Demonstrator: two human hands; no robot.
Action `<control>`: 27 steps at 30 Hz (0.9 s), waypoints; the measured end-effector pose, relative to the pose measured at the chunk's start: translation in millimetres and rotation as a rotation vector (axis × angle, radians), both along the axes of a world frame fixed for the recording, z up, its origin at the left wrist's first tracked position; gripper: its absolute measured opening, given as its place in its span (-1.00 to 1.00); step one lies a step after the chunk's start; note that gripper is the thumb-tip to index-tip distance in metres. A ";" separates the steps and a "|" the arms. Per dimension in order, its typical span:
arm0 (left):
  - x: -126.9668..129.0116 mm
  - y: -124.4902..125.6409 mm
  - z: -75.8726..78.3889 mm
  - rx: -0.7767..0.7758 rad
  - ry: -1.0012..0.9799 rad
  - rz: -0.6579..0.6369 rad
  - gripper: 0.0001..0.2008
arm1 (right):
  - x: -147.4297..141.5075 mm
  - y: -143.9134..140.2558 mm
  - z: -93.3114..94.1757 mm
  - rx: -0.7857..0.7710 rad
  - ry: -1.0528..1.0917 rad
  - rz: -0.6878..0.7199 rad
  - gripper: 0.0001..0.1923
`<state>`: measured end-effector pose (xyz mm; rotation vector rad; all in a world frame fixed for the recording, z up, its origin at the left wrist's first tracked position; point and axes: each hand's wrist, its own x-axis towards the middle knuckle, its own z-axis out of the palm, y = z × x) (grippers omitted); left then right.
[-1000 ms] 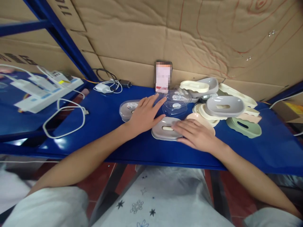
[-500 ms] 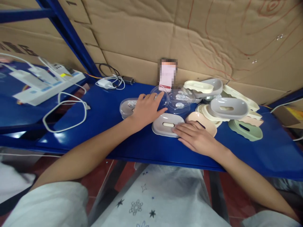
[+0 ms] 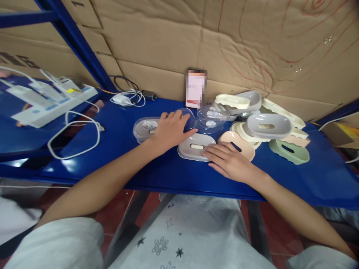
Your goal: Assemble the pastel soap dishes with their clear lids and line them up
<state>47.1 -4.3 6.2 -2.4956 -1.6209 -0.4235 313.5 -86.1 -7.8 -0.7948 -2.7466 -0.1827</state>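
Observation:
My left hand (image 3: pixel 170 129) is curled, thumb and fingers around a clear plastic lid (image 3: pixel 189 118) just behind a grey oval soap dish (image 3: pixel 193 141). My right hand (image 3: pixel 228 160) grips the right end of that dish, fingers over its rim and thumb at its near side. The dish lies flat, with a pale slot in its middle. Partly covered by my left hand is another grey dish with a clear labelled lid (image 3: pixel 146 129). Several clear labelled lids (image 3: pixel 211 117) are heaped behind. A peach dish (image 3: pixel 242 145) sits beyond my right fingers.
Cream dishes (image 3: pixel 232 101), a grey dish (image 3: pixel 269 126) and a green dish (image 3: pixel 291 151) are piled at the right of the blue table (image 3: pixel 157 172). A phone (image 3: pixel 195 89) leans on the cardboard behind. Chargers (image 3: pixel 122 99), a white cable (image 3: pixel 74 155) and a power strip (image 3: pixel 56 108) lie left.
The lid in my left hand has tipped down a little, and my left hand has shifted slightly left. The lidded dish beside it now shows farther left. My right hand stays on the grey dish.

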 end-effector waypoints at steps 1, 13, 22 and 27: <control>0.0 -0.2 -0.2 -0.010 0.005 0.012 -0.38 | -0.2 0.0 0.0 0.008 -0.002 0.000 -0.60; -10.1 0.4 5.4 -0.013 0.132 0.198 -0.25 | 3.3 -3.4 7.9 -0.047 0.064 0.066 -0.67; -28.7 10.8 13.2 -0.280 -0.046 0.083 -0.43 | 3.2 -3.2 6.0 -0.063 0.074 0.051 -0.66; -50.2 3.5 30.0 -0.391 -0.305 -0.456 -0.48 | 8.0 -1.9 6.1 0.014 0.171 -0.037 -0.55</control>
